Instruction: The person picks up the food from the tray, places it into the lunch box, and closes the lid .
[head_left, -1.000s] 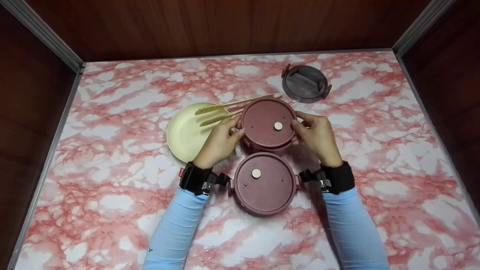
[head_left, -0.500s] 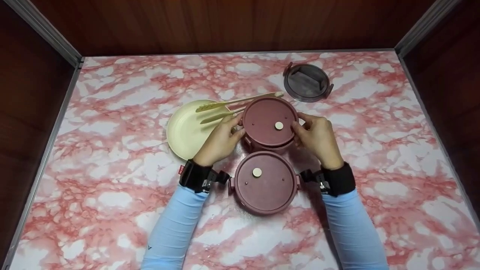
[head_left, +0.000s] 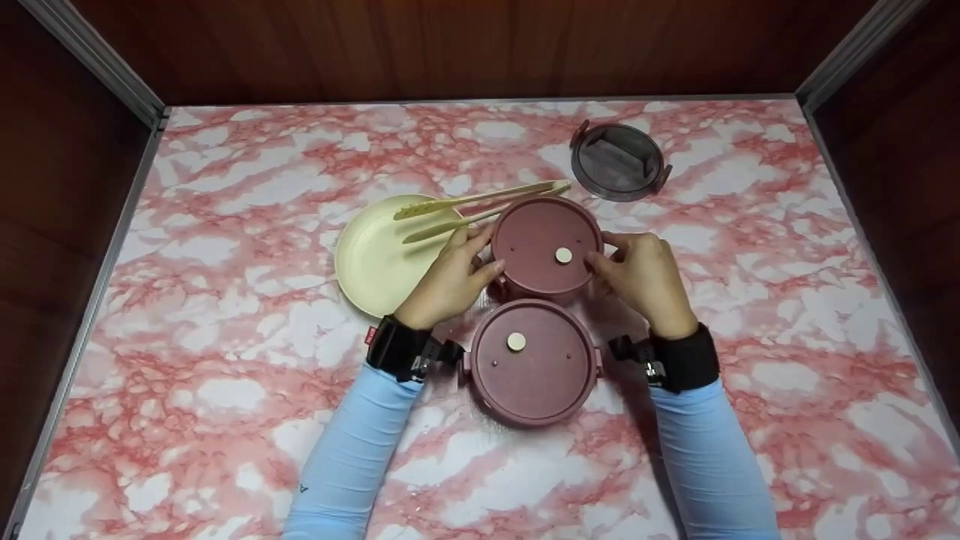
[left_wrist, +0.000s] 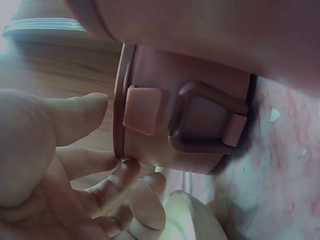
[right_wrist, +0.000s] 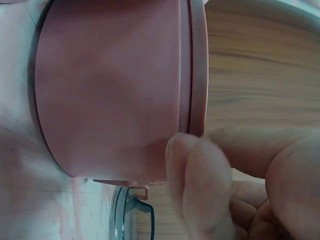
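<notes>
In the head view a dark-pink round pot [head_left: 544, 294] stands behind a similar one, its matching lid [head_left: 540, 232] seated on top with a cream knob. My left hand [head_left: 448, 281] is at the lid's left edge. In the left wrist view its fingertips touch the rim while the thumb stands slightly apart from the lid. My right hand [head_left: 645, 277] pinches the opposite rim, thumb above and fingertips below. Closest to me is the second pot, covered by its own lid [head_left: 532, 367]. A latch [left_wrist: 142, 110] and a loop handle [left_wrist: 187, 120] show on the back pot's side.
A pale yellow plate [head_left: 375, 259] lies left of the pots, partly behind my left hand. Cream tongs [head_left: 480, 198] lie across it toward the back pot. A dark see-through lid [head_left: 619, 161] with side clips rests at the back right. Wooden walls enclose the marbled table.
The back pot's lid has come down from slightly raised to seated on the pot. Both hands have stayed at its edges, and the left thumb has loosened.
</notes>
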